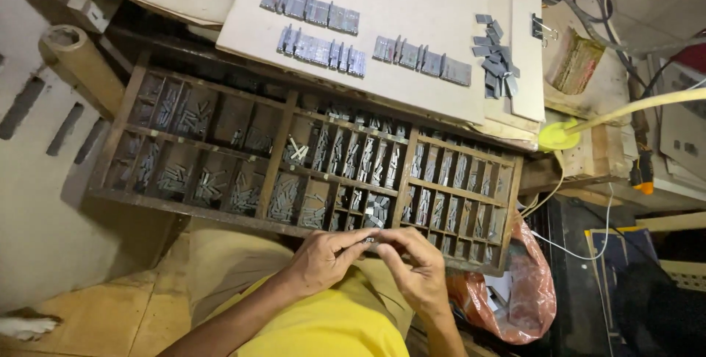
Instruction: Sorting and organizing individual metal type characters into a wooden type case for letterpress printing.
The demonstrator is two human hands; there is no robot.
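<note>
A wooden type case (273, 152) with many small compartments holds several grey metal type pieces. At its near edge my left hand (323, 260) and my right hand (418, 269) meet, fingertips pinched together on a small row of metal type pieces (373, 238). Both hands hover over my lap, above a yellow shirt (331, 327). On the pale board (412, 4) behind the case lie rows of set metal type (318, 47) and a loose pile of type pieces (497, 59).
A cardboard tube (79, 63) lies at the left of the case. An orange plastic bag (526, 291) hangs at the right. A yellow lamp base with a pale arm (559, 135), cables and papers crowd the right side. A white paw (26, 325) shows at bottom left.
</note>
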